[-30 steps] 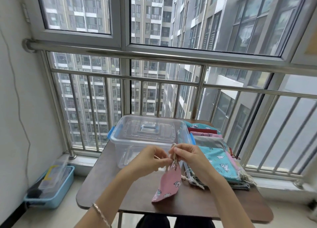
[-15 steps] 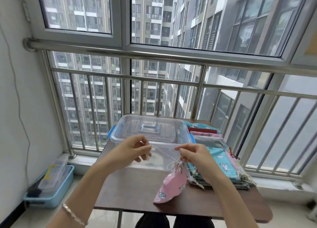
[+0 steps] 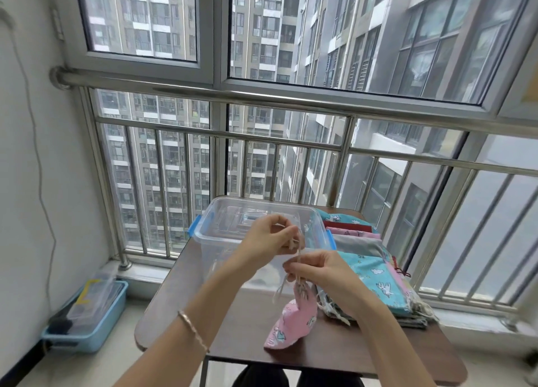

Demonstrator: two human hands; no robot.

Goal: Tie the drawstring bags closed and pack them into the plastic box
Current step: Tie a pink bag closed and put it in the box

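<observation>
A pink patterned drawstring bag (image 3: 294,322) hangs by its gathered neck over the brown table (image 3: 241,328), its bottom corner resting on the tabletop. My right hand (image 3: 317,270) pinches the neck and cord. My left hand (image 3: 270,241) is just above it, holding the pale drawstring (image 3: 298,251) pulled upward. The clear plastic box (image 3: 221,235) with blue latches stands behind my hands, with its lid lying inside. A stack of flat drawstring bags (image 3: 375,273), teal on top, lies to the right of the box.
A metal railing (image 3: 262,136) and windows close off the far side of the table. On the floor at the left stands a blue bin (image 3: 87,322) with clear containers inside. A white wall (image 3: 26,183) runs along the left.
My left hand, which had drawn the cord out to the left, has come back in above my right hand. The bag's neck is cinched tighter and the bag hangs lower right.
</observation>
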